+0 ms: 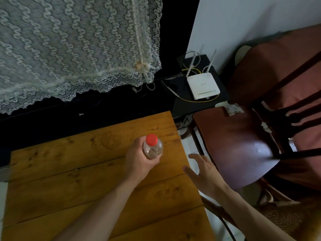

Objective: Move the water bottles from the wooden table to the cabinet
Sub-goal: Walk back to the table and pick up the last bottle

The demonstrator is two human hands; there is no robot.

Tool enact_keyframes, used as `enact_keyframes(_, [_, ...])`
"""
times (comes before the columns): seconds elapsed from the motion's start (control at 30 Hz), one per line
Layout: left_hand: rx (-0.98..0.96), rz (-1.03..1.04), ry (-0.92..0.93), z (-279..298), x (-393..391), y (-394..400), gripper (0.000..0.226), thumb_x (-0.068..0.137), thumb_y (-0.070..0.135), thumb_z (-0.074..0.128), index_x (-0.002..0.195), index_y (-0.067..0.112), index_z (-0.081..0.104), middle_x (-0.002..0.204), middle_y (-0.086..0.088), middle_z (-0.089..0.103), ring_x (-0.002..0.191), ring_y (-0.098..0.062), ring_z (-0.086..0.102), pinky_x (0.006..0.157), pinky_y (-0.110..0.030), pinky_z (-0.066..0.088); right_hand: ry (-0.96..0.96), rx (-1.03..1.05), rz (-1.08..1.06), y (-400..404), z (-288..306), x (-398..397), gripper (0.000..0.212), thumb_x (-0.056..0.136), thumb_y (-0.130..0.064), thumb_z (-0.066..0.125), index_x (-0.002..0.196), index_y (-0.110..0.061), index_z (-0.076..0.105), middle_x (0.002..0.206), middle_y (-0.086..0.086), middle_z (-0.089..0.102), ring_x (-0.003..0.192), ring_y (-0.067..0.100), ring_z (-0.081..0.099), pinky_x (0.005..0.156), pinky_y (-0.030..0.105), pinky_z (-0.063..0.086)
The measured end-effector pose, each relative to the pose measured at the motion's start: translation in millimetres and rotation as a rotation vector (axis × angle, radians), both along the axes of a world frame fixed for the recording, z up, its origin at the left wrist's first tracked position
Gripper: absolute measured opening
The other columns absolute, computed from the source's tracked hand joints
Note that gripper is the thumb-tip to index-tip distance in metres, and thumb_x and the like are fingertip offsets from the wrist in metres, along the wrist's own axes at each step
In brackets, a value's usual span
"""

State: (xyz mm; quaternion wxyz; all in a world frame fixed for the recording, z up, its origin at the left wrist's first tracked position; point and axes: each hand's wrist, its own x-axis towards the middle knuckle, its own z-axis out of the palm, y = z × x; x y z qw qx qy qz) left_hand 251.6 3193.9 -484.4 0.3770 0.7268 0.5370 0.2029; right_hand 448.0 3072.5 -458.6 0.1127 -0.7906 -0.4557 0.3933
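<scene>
Up and to the left of the left grip [139, 158] a white lace cloth [69, 49] hangs over a dark surface, its scalloped edge ending well above the wooden counter [69, 171]. The counter is made of knotted orange-brown planks and fills the lower left of the view, passing under the left forearm. The left grip is closed around the body of a clear water bottle [153, 149], fingers wrapped round its far side and thumb on the near side; the bottle stands roughly upright with its red cap [151, 140] toward the camera, over the counter's right half, and whether its base touches the wood cannot be told. To the right of that, the right grip [202, 173] hovers by the counter's right edge, palm down with fingers spread wide and holding nothing, apart from the bottle. Beyond both grips, up and to the right, a white router [203, 86] with upright antennas lies on a black stand [191, 105], with thin cables around it. Just right of the right grip is a dark wooden chair [243, 145] with a glossy reddish seat, and further right a reddish cloth [286, 66] drapes over furniture against the pale wall [243, 23].
</scene>
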Motion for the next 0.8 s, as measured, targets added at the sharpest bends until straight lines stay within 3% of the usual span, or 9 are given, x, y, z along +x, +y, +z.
enact_keyframes(0.13, [-0.018,0.007,0.001,23.0,-4.6,-6.7,0.073,0.064,0.032,0.093,0.124,0.019,0.054,0.108,0.012,0.055,0.090,0.000,0.053,0.070,-0.009,0.043,0.010,0.008,-0.002,0.9,11.6,-1.8,0.057,0.095,-0.050,0.052,0.143,-0.023,0.041,0.148,0.007,0.042,0.132,0.022,0.044,0.104,0.033,0.040])
enact_keyframes(0.27, [-0.024,0.015,-0.033,52.9,-16.0,-12.7,0.071,0.064,0.034,0.092,0.121,0.027,0.051,0.107,0.015,0.057,0.091,0.006,0.055,0.069,-0.004,0.046,0.024,0.037,-0.010,0.9,30.7,-5.8,0.057,0.094,-0.052,0.052,0.142,-0.023,0.042,0.145,0.006,0.045,0.126,0.020,0.049,0.101,0.033,0.042])
enact_keyframes(0.37, [0.005,0.025,-0.066,76.7,-27.2,-16.2,0.072,0.064,0.038,0.092,0.122,0.030,0.050,0.112,0.009,0.061,0.098,-0.005,0.060,0.076,-0.013,0.051,0.043,0.078,-0.033,-0.4,51.8,-9.1,0.056,0.094,-0.052,0.053,0.141,-0.022,0.044,0.144,0.005,0.047,0.123,0.017,0.049,0.095,0.027,0.041])
enact_keyframes(0.5, [0.037,0.048,-0.122,118.6,-41.8,-21.6,0.068,0.065,0.035,0.091,0.119,0.034,0.048,0.113,0.010,0.061,0.101,-0.007,0.061,0.077,-0.018,0.054,0.068,0.126,-0.026,-7.8,87.5,-13.6,0.057,0.094,-0.054,0.051,0.141,-0.023,0.043,0.143,0.004,0.045,0.119,0.018,0.051,0.093,0.029,0.043])
enact_keyframes(0.67, [0.100,0.079,-0.188,184.2,-55.8,-30.6,0.064,0.063,0.033,0.092,0.114,0.031,0.054,0.108,0.014,0.064,0.098,-0.007,0.065,0.079,-0.031,0.060,0.090,0.212,-0.010,-16.4,138.1,-16.9,0.040,0.095,-0.051,0.049,0.130,-0.030,0.050,0.123,-0.008,0.050,0.114,0.009,0.047,0.093,0.029,0.041])
enact_keyframes(0.8, [0.191,0.083,-0.193,240.7,-63.9,-41.0,0.061,0.064,0.035,0.092,0.112,0.030,0.056,0.105,0.017,0.064,0.097,0.000,0.064,0.077,-0.017,0.056,0.081,0.275,0.009,-16.5,178.6,-23.7,0.020,0.094,-0.052,0.051,0.108,-0.039,0.047,0.100,-0.020,0.051,0.100,0.005,0.048,0.079,0.024,0.038])
